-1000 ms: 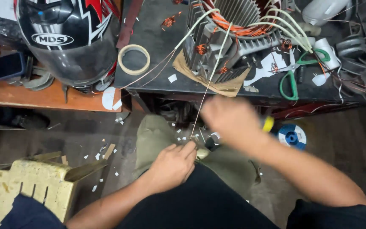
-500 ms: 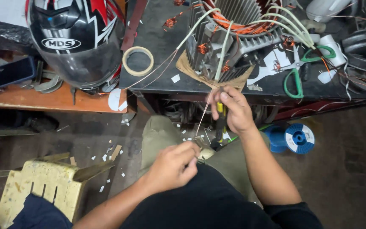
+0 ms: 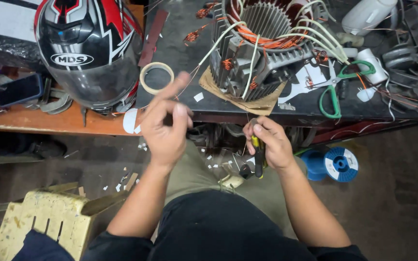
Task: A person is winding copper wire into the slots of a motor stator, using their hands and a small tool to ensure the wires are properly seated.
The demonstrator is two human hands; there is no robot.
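In the head view, the motor stator point(image 3: 262, 48), a ribbed grey metal cylinder packed with orange copper windings, is sitting on a scrap of brown card at the front edge of the dark surface point(image 3: 180, 63). Cream-sleeved leads point(image 3: 247, 72) are trailing out of its bore and over its near side. Just below the stator, the right hand point(image 3: 269, 145) is closing its fingers point(image 3: 262, 130) around a small tool with a yellow-and-black handle point(image 3: 257, 154), and seems also to be pinching a very thin wire that is running up toward the stator; the wire is too fine to follow with certainty. To the left of the stator, the left hand point(image 3: 165, 130) is hovering over the surface's edge with its fingers partly curled and the index finger stretched out; whether it is gripping a strand of wire I cannot tell.

The stator is looking heavy and rigid, best gripped by its finned outer shell, never by the windings. The copper wire is likely light, springy and easy to kink or scratch, so a gentle pinch near the free end should suit it.

Right of the stator, green-handled scissors point(image 3: 335, 92) are lying on the surface; left of it are a ring of tape point(image 3: 156, 77) and a helmet point(image 3: 88, 53). Below and right, a blue spool point(image 3: 340, 164) is resting on the floor.
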